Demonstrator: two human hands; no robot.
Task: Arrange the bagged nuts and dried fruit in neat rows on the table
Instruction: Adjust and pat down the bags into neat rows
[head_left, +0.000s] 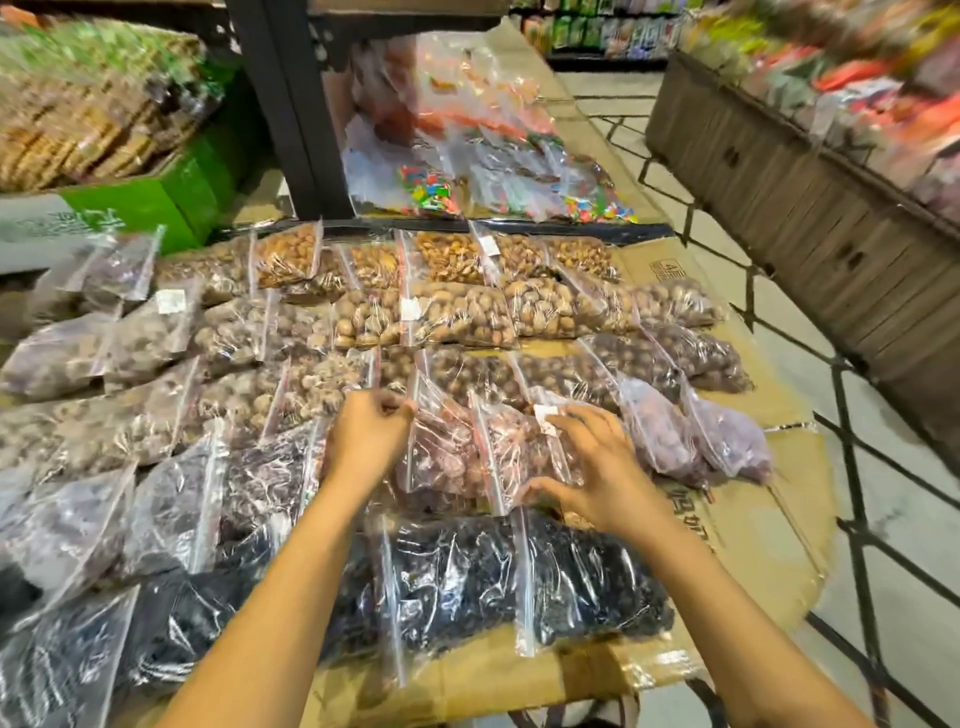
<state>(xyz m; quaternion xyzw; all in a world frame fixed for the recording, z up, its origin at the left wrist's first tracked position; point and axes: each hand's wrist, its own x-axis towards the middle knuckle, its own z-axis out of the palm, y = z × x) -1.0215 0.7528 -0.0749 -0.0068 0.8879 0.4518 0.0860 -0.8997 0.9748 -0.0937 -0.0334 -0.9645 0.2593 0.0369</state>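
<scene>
Clear zip bags of nuts and dried fruit lie in rows on a cardboard-covered table (769, 530). Light brown nuts (452, 312) fill the far rows, and black dried fruit (467, 577) fills the near row. In the middle row, my left hand (369, 431) pinches the top edge of a bag of pinkish-brown dried fruit (447, 457). My right hand (592, 467) rests spread on the neighbouring pinkish bag (511, 447), thumb at its lower edge and fingers near its white label. Two purplish bags (727, 441) lie to the right.
A dark shelf post (291, 104) rises behind the table, with bags of coloured sweets (498, 150) beyond it. A green box (156, 192) stands at the back left. A wooden display counter (810, 208) runs along the aisle on the right, over a tiled floor.
</scene>
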